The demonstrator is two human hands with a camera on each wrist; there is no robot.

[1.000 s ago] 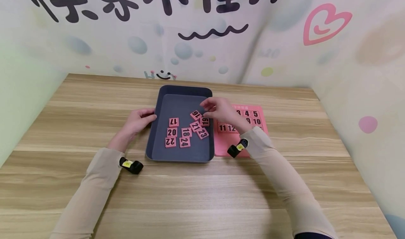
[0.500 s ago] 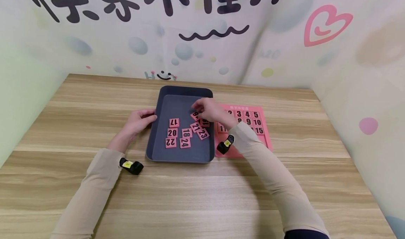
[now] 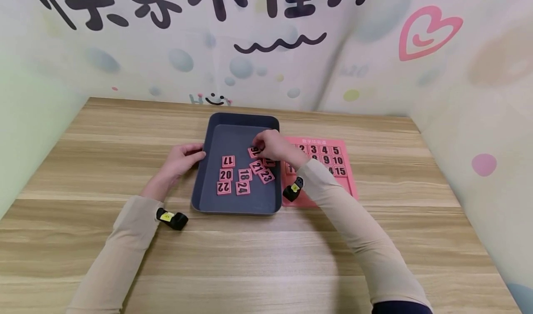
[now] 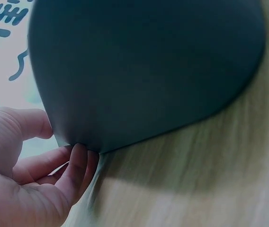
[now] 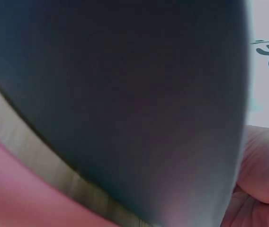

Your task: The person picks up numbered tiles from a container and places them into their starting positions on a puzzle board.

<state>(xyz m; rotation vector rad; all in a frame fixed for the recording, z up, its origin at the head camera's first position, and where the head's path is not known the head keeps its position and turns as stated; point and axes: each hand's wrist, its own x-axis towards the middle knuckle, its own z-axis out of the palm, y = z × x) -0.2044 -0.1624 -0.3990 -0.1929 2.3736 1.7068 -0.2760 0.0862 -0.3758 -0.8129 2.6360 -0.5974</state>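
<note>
A dark grey tray (image 3: pixel 233 203) lies on the table with several pink number tiles in it. My left hand (image 3: pixel 182 160) grips its left side; in the left wrist view the thumb meets the rim and the fingers (image 4: pixel 80 163) bend against the outer wall. Over the tray's right part, my right hand (image 3: pixel 272 146) pinches the right edge of number tile 16 (image 3: pixel 254 152). Number tile 19 (image 3: pixel 269 163) is partly hidden beneath that hand. Close by lie number tile 21 (image 3: pixel 257 167) and number tile 23 (image 3: pixel 266 176). In the right wrist view, the tray wall (image 5: pixel 139 94) hides the fingertips.
Right of the tray is a pink number board (image 3: pixel 320 189), its upper rows filled with tiles and partly covered by the right wrist. Number tile 17 (image 3: pixel 228 161) and others lie toward the tray's left. A printed wall (image 3: pixel 266 64) stands behind the wooden table (image 3: pixel 233 267).
My right hand has moved left from the tray's right rim onto number tile 16. That tile has turned and shifted slightly left. My left hand has stayed at the tray's side.
</note>
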